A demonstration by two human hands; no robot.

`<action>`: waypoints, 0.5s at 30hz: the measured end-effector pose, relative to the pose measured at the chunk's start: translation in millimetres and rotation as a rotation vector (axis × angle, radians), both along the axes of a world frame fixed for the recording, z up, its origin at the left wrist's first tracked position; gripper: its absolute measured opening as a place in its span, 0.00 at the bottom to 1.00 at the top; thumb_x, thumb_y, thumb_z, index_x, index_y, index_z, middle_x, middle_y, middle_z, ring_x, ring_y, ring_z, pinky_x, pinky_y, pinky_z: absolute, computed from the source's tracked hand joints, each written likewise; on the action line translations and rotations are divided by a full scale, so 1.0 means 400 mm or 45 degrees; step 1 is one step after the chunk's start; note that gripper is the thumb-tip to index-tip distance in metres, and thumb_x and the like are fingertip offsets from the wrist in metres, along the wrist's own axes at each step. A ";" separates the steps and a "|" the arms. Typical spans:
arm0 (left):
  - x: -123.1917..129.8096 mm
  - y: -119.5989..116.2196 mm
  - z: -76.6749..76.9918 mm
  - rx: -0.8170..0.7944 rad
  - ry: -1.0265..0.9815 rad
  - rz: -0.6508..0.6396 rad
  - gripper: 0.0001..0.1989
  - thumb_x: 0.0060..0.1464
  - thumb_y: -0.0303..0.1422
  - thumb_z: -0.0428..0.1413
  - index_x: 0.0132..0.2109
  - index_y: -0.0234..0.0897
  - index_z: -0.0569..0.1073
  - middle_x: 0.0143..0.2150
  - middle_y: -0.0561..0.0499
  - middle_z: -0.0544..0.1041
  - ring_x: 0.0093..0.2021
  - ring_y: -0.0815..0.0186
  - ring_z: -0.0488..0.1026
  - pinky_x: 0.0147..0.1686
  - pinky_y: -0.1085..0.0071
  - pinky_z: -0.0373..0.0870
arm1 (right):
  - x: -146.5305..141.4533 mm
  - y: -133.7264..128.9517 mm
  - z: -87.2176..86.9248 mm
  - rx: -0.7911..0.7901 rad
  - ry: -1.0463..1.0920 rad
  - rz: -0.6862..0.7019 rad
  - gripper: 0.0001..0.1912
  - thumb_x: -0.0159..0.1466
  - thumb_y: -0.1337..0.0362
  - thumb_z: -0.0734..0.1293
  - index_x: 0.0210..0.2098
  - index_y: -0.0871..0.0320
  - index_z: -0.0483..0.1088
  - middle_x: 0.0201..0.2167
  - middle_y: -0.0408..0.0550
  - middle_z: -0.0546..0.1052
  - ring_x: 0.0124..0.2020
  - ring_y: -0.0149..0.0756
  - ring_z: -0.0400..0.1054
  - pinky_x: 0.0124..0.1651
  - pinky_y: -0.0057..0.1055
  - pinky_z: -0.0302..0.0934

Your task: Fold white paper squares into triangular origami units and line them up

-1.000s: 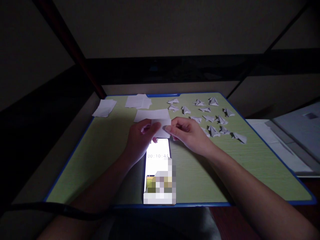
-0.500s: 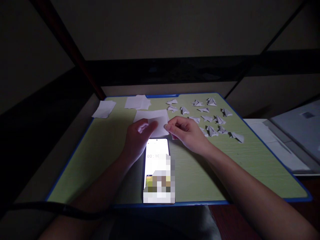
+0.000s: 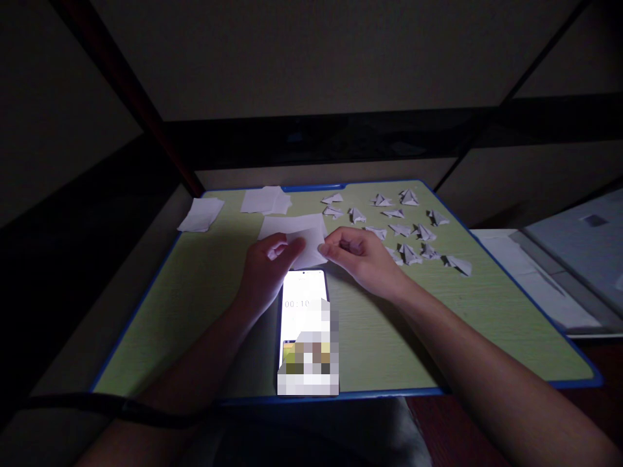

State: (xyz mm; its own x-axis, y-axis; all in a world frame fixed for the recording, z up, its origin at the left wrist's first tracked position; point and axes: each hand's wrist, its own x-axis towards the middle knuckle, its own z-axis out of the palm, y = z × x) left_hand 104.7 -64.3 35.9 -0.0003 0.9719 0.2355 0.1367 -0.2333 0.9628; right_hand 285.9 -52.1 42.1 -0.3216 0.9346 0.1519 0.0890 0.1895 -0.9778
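A small white sheet of paper [image 3: 310,245] is held up between my two hands, above the middle of the table. My left hand [image 3: 270,266] pinches its left side, thumb in front and fingers curled behind. At its right edge, my right hand [image 3: 365,259] grips the paper between thumb and bent forefinger. Behind it a larger white sheet [image 3: 292,224] lies flat, partly hidden by the held paper. Just below my hands a lit phone [image 3: 304,292] shows a timer; its lower part is blurred out.
Several small folded paper pieces [image 3: 409,253] are scattered on the right of the green table [image 3: 487,337]. Paper stacks lie at the far left [image 3: 200,214] and the back [image 3: 265,200]. A dark cable [image 3: 107,405] crosses the lower left. A pale box-like object [image 3: 579,227] stands to the right.
The view has shifted very slightly. Both hands keep their hold on the paper, and the fingers of my right hand have curled in a little.
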 end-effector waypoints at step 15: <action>0.003 -0.001 0.007 0.022 0.092 -0.050 0.13 0.52 0.39 0.60 0.25 0.37 0.71 0.22 0.53 0.74 0.24 0.70 0.70 0.23 0.75 0.67 | -0.002 0.000 0.003 -0.006 0.115 0.014 0.13 0.58 0.57 0.72 0.31 0.58 0.68 0.24 0.41 0.71 0.26 0.30 0.64 0.31 0.31 0.56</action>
State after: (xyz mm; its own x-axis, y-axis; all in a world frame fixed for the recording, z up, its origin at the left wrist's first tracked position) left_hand 105.9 -64.7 38.6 0.0557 0.9666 0.2501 0.1960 -0.2562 0.9465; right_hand 285.0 -52.0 43.3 -0.3171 0.9318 0.1767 -0.0019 0.1857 -0.9826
